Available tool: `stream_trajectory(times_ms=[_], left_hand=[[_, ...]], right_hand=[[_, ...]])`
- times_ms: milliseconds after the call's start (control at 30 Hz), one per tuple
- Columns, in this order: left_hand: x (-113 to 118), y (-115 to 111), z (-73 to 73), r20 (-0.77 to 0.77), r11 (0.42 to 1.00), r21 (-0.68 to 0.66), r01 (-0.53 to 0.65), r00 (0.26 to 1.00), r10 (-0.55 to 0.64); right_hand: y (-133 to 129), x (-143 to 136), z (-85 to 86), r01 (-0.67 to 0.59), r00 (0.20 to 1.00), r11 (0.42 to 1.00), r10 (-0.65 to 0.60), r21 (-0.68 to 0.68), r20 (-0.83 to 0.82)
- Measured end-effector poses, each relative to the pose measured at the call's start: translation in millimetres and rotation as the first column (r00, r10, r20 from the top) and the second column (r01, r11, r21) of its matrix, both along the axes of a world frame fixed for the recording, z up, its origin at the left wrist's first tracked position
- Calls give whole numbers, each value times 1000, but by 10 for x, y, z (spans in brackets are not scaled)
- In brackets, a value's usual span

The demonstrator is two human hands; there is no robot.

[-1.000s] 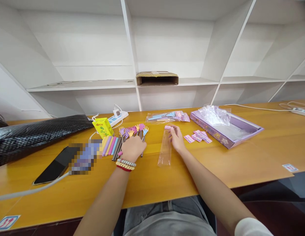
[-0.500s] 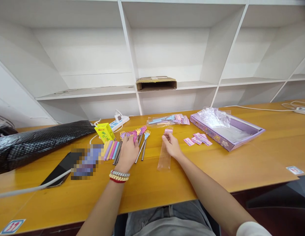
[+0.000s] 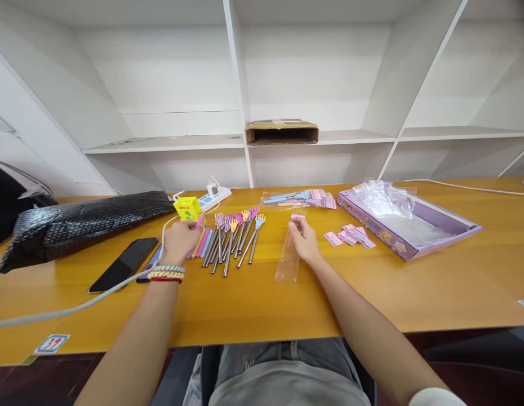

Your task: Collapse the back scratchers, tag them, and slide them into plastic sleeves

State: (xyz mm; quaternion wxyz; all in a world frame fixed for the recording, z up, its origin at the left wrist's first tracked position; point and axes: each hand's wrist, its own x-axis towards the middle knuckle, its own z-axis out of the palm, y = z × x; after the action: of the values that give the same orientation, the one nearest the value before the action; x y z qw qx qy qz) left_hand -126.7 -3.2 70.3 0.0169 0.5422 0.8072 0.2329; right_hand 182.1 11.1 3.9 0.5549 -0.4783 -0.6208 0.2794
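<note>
My left hand (image 3: pixel 181 242) is closed around a pink stick (image 3: pixel 200 221), whose end shows past the fingertips. It hovers over a row of coloured sticks (image 3: pixel 208 242), partly covering them. Just to the right lies a bunch of small hand-shaped back scratchers (image 3: pixel 233 226) with metal rods and yellow, pink, purple and blue heads. My right hand (image 3: pixel 304 241) pinches the top of a clear plastic bag (image 3: pixel 287 265), where a small pink card (image 3: pixel 298 217) shows. The bag lies flat on the table.
Pink cards (image 3: pixel 350 235) lie right of my right hand. Behind is a packet of bagged scratchers (image 3: pixel 300 198); a purple box (image 3: pixel 408 248) holds clear bags. On the left are a yellow carton (image 3: pixel 188 208), a phone (image 3: pixel 124 265), a white cable (image 3: pixel 97 296) and a black wrapped parcel (image 3: pixel 88 223).
My left hand has moved left from the back scratchers to the coloured sticks, with the pink piece in its fingers. My right hand keeps hold of the bag. The view has shifted slightly.
</note>
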Motion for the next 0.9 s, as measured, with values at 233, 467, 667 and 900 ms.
stream_trajectory(times_ms=[233,467,667,900], left_hand=[[-34,26,-41,-228,992,-83,-93,971,72],[106,-99,-98,-298,988,-115,-101,952,63],[135,-105,-211,-345,990,-100,-96,937,56],[183,-217,-197,-377,1000,18,1,926,5]], right_hand=[[-8,29,21,1,1000,1000,-1,2,23],[-31,12,38,-8,997,1000,10,-27,83],[-38,22,57,-7,996,1000,8,-18,87],[-30,36,33,-4,998,1000,4,4,64]])
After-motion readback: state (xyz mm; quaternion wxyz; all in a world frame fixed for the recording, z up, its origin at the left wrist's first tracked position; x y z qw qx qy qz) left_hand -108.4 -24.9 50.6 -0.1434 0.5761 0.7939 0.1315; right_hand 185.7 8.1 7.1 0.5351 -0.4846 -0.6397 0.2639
